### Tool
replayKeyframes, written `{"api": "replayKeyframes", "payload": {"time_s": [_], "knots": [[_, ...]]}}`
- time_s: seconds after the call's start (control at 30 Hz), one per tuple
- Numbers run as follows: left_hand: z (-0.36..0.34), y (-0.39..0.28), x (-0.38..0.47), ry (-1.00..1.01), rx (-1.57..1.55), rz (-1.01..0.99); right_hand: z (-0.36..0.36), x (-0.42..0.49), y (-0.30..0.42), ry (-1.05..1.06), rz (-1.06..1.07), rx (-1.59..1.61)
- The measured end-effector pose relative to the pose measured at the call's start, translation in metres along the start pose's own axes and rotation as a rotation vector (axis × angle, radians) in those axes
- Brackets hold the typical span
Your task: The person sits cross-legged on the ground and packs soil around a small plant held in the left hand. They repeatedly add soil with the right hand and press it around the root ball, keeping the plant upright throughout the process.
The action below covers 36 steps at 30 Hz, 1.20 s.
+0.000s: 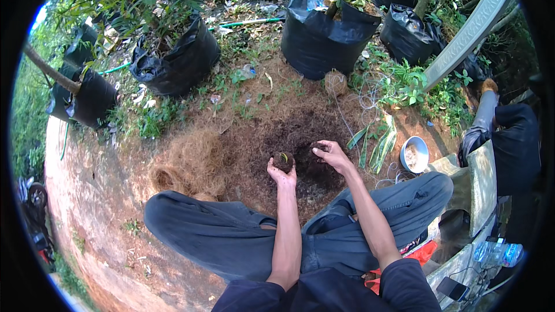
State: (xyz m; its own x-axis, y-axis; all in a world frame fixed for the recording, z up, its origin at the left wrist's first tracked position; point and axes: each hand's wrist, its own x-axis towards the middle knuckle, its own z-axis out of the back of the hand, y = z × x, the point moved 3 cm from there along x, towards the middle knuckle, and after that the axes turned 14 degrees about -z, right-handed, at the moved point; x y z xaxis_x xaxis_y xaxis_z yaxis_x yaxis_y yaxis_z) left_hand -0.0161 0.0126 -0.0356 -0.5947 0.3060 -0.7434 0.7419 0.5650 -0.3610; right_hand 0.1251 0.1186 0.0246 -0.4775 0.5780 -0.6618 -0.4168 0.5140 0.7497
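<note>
Cupped in my left hand (282, 175) is a round clump of dark soil (284, 164) with a small green and yellow leaf piece (284, 156) on its top. To the right, my right hand (333, 156) holds a pinch of dark soil (320, 147) between thumb and fingers. Both hands are over a heap of loose dark soil (299, 132) on the ground in front of my crossed legs. Left of the heap lies a pile of brown fibre (195, 156). Cut variegated leaves (383, 145) rest to the right of my right hand.
A fibre ball (336, 83) wrapped in clear string (368, 91) sits below a large black planter bag (327, 37). A white bowl (414, 154) stands at right. Another person's leg (481, 117), a water bottle (498, 253) and a phone (452, 289) are at the right edge.
</note>
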Motion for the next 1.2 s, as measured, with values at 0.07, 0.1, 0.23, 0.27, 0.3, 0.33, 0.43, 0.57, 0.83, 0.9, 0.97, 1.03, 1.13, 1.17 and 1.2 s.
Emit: {"api": "replayKeyframes", "payload": {"time_s": [0.07, 0.1, 0.23, 0.27, 0.3, 0.33, 0.43, 0.57, 0.83, 0.9, 0.97, 1.03, 1.13, 1.17, 1.2], "knots": [[0.000, 0.000, -0.001, -0.008, 0.009, -0.009, -0.001, 0.001, -0.001, -0.082, -0.018, -0.193], [-0.001, 0.000, -0.002, -0.009, 0.015, -0.015, -0.002, 0.001, -0.001, -0.036, 0.014, -0.156], [-0.001, 0.001, -0.004, -0.024, 0.035, 0.002, -0.003, -0.001, 0.000, -0.013, -0.005, -0.114], [-0.002, 0.002, -0.005, 0.004, 0.009, 0.007, -0.001, 0.000, 0.000, -0.050, -0.035, -0.135], [-0.002, 0.002, -0.005, -0.001, 0.006, 0.008, -0.002, 0.000, 0.002, -0.028, -0.002, -0.090], [-0.001, 0.002, -0.005, -0.029, 0.017, 0.012, -0.001, 0.001, 0.002, -0.048, 0.006, -0.069], [-0.002, 0.002, -0.005, -0.014, -0.004, 0.030, -0.002, 0.001, 0.003, -0.075, 0.041, -0.081], [-0.004, 0.002, -0.004, -0.001, -0.040, 0.031, -0.005, -0.002, 0.006, -0.018, 0.089, -0.115], [-0.009, 0.002, -0.009, 0.009, -0.112, 0.089, -0.004, -0.006, 0.014, -0.071, 0.046, -0.020], [-0.012, 0.002, -0.011, 0.055, -0.148, 0.107, -0.005, -0.009, 0.019, -0.114, 0.096, -0.102], [-0.013, 0.001, -0.014, 0.063, -0.158, 0.120, -0.005, -0.013, 0.025, -0.244, 0.109, -0.352], [-0.014, 0.001, -0.015, 0.046, -0.148, 0.127, -0.007, -0.020, 0.030, -0.183, 0.125, -0.371], [-0.014, 0.002, -0.015, 0.057, -0.186, 0.141, -0.016, -0.026, 0.038, -0.113, 0.126, -0.289], [-0.015, 0.002, -0.014, 0.087, -0.212, 0.145, -0.019, -0.027, 0.039, -0.092, 0.102, -0.240], [-0.014, 0.002, -0.014, 0.087, -0.218, 0.143, -0.020, -0.029, 0.043, -0.096, 0.149, -0.235]]}}
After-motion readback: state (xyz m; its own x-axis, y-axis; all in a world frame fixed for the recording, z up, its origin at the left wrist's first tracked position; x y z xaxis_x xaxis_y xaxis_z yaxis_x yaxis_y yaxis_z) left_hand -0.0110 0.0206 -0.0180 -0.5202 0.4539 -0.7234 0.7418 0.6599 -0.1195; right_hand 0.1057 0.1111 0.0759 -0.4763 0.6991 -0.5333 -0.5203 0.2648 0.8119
